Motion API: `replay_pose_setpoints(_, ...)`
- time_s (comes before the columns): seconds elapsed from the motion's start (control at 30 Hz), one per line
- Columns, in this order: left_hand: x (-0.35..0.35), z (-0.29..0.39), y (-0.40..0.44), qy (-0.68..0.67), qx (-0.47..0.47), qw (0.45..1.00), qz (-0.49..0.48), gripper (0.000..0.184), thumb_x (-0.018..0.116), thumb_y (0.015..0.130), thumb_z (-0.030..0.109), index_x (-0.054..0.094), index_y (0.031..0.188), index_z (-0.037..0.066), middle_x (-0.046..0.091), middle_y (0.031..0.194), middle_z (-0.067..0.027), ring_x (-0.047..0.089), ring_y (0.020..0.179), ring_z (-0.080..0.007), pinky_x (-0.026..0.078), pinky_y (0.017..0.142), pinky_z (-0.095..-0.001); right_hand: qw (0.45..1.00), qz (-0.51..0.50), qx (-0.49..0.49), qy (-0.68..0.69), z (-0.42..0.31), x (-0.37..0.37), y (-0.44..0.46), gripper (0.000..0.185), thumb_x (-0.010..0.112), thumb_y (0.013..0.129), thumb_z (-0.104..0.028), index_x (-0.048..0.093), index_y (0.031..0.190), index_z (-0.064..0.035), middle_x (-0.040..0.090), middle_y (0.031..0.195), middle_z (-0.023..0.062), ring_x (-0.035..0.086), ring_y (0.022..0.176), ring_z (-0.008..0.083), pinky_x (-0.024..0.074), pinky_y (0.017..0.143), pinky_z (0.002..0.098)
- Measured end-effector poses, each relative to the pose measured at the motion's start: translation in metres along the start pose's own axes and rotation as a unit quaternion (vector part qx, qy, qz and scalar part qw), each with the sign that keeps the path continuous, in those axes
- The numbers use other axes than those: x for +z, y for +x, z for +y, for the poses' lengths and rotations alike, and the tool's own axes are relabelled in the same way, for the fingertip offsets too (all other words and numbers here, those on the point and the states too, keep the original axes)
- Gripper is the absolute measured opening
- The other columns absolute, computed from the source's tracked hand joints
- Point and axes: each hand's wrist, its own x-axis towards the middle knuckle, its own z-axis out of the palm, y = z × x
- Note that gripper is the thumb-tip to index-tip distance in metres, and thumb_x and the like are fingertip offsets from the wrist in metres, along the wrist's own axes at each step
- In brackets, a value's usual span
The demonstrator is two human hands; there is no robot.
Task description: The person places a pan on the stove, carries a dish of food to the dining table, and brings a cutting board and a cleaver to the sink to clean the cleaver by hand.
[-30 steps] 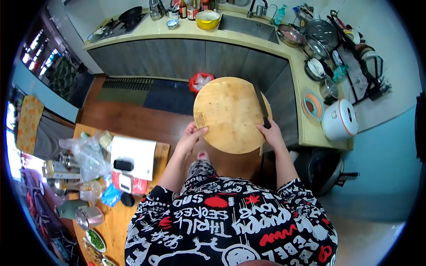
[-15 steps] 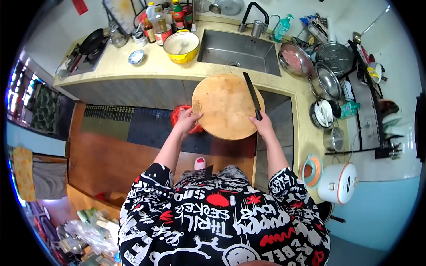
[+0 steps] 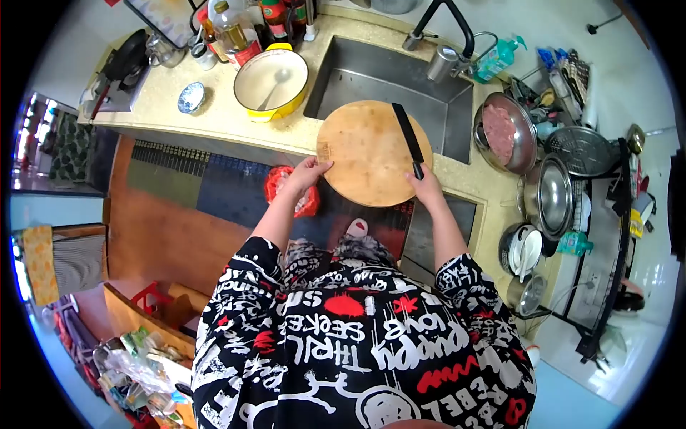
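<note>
A round wooden cutting board (image 3: 364, 154) is held flat between my two hands, its far edge over the front edge of the sink (image 3: 386, 86). My left hand (image 3: 309, 174) grips the board's left rim, thumb on top. At the right rim my right hand (image 3: 424, 183) closes on the board and on the black handle of a knife (image 3: 408, 137). The knife's dark blade lies across the right part of the board and points away from me. Fingers under the board are hidden.
Left of the sink are a yellow pot (image 3: 271, 82), a small blue-and-white bowl (image 3: 191, 98) and bottles. A metal bowl of pink meat (image 3: 499, 134), pans and a dish rack (image 3: 597, 286) stand right. A red bag (image 3: 304, 203) is on the floor.
The board and knife, held in both hands, have come from above the floor to the sink's front edge. The counter and sink appear closer, and the wooden table has shifted toward the lower left.
</note>
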Motion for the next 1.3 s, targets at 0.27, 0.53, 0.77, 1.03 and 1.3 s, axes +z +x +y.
replay_pose_setpoints(0.27, 0.014, 0.028, 0.004, 0.307, 0.043, 0.944, 0.109, 0.048, 0.066, 0.098, 0.044, 0.063, 0.105, -0.004, 0.071, 0.095, -0.013, 0.063, 0.089, -0.0177, 0.05, 0.084, -0.0328, 0.958, -0.059, 0.083, -0.27, -0.061, -0.02, 0.009, 0.05, 0.064, 0.093, -0.047, 0.062, 0.125, -0.0088, 0.066, 0.116, 0.0234, 0.065, 0.109, 0.0387, 0.0527, 0.091, 0.0482)
replay_pose_setpoints(0.53, -0.068, -0.064, -0.01, 0.012, -0.111, 0.988, 0.108, 0.041, 0.055, 0.102, 0.047, 0.064, 0.1, 0.007, 0.066, 0.085, -0.0045, 0.059, 0.075, -0.0183, 0.049, 0.069, -0.0327, 0.939, -0.015, 0.051, -0.339, -0.076, 0.031, -0.006, 0.054, 0.066, 0.091, -0.05, 0.059, 0.126, -0.0103, 0.058, 0.116, 0.022, 0.064, 0.103, 0.0417, 0.0536, 0.087, 0.0502)
replay_pose_setpoints(0.77, -0.148, -0.082, 0.009, -0.059, -0.214, 0.955, 0.198, 0.07, 0.043, 0.103, 0.041, 0.022, 0.16, 0.006, 0.039, 0.157, -0.0218, 0.036, 0.145, -0.0352, 0.021, 0.121, -0.0455, 0.93, -0.021, 0.051, -0.364, -0.065, 0.039, -0.002, 0.054, 0.064, 0.093, -0.051, 0.058, 0.129, -0.0115, 0.063, 0.108, 0.0235, 0.065, 0.099, 0.0424, 0.0536, 0.084, 0.0501)
replay_pose_setpoints(1.03, -0.168, -0.082, 0.023, 0.482, -0.017, 0.853, 0.2, 0.093, 0.063, 0.083, 0.001, 0.019, 0.161, 0.029, 0.067, 0.119, -0.0258, 0.067, 0.105, -0.042, 0.053, 0.091, -0.0499, 0.941, 0.023, 0.071, -0.33, -0.078, 0.042, -0.011, 0.053, 0.071, 0.09, -0.042, 0.057, 0.126, -0.0058, 0.065, 0.112, 0.0226, 0.064, 0.106, 0.0411, 0.0534, 0.087, 0.0486)
replay_pose_setpoints(1.3, -0.153, -0.052, 0.015, 0.662, -0.032, 0.737, 0.132, 0.102, 0.082, 0.074, 0.038, 0.026, 0.158, 0.024, 0.046, 0.151, -0.0193, 0.042, 0.142, -0.0333, 0.02, 0.12, -0.0588, 0.988, 0.096, 0.008, -0.123, -0.083, 0.044, -0.03, 0.037, 0.079, 0.083, -0.019, 0.059, 0.111, -0.0046, 0.067, 0.106, 0.02, 0.066, 0.099, 0.0383, 0.0524, 0.084, 0.045)
